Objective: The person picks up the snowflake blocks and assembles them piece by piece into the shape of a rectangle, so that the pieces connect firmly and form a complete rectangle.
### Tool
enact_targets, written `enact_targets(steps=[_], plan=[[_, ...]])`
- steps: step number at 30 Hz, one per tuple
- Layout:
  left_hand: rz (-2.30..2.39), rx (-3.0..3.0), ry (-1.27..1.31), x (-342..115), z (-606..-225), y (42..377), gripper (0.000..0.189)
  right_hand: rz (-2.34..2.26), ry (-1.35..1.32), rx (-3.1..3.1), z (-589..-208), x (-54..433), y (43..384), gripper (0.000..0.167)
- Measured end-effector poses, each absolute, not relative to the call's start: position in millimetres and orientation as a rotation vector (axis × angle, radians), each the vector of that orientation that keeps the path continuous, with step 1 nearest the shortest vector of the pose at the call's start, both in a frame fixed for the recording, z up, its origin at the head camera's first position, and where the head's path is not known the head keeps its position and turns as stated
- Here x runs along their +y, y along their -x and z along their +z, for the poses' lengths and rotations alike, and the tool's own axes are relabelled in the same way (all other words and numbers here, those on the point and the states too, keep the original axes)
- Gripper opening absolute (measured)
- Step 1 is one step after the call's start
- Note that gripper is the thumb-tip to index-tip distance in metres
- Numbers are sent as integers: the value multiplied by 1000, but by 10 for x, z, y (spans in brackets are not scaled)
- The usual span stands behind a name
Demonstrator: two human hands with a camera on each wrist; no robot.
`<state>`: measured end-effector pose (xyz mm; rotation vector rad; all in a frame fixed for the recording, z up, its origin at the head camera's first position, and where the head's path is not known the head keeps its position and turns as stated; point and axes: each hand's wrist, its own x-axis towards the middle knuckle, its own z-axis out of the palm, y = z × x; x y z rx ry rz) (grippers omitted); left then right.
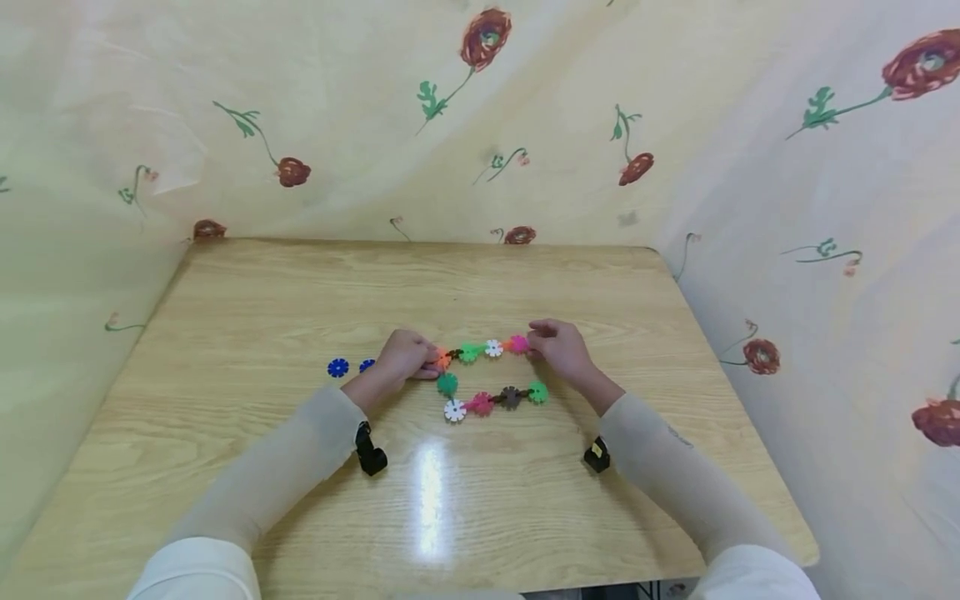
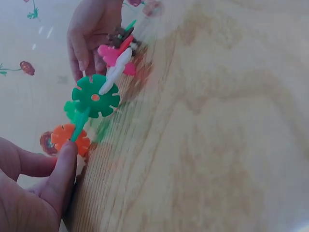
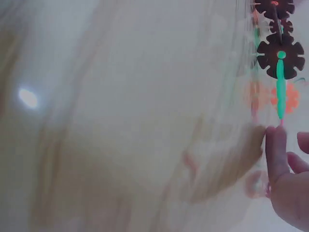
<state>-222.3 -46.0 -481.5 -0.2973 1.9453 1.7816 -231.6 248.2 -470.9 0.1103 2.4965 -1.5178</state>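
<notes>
A chain of slotted, flower-shaped plastic discs stands on the table, bent into a U that opens to the right in the head view. My left hand (image 1: 407,354) pinches the chain between thumb and finger at its back-left corner, by the orange disc (image 2: 67,138) and the dark green disc (image 2: 95,95). At the right end of the back row, my right hand (image 1: 561,350) holds the pink disc (image 1: 519,343) at its fingertips. The front row runs from a white disc (image 1: 454,410) to a light green disc (image 1: 537,392).
Two loose blue discs, one blue disc (image 1: 338,367) and another blue disc (image 1: 367,365), lie left of the chain beside my left wrist. The wooden table (image 1: 315,283) meets flower-patterned cloth (image 1: 360,100) at the back and sides.
</notes>
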Motion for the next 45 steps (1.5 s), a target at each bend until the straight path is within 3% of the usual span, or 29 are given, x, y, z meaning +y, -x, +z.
enact_targets(steps=[9,19,23,27,35,41,45], plan=[[1647,2000,270,-625,-4770,1920,11,-1343,-14,2653,-4572,2718,2301,33],[1494,2059,148,-734,-4716,1210,24,-1362,153,2631,-4535,2541,2455,30],[1527,2034,117,-743,-4699,1040,26,-1279,341,2654,-4366,2230,2555,28],[1568,2040,125,-763,-4723,969,26,-1116,637,2563,-4142,1609,2619,30],[1543,2066,50,-814,-4825,865,32,-32,1213,2475,-4293,234,2454,37],[1590,2269,-37,-867,-4696,998,40,206,1266,2475,-4434,-36,2427,12],[1600,2346,13,-946,-4640,1123,38,38,1221,2455,-4403,-8,2520,10]])
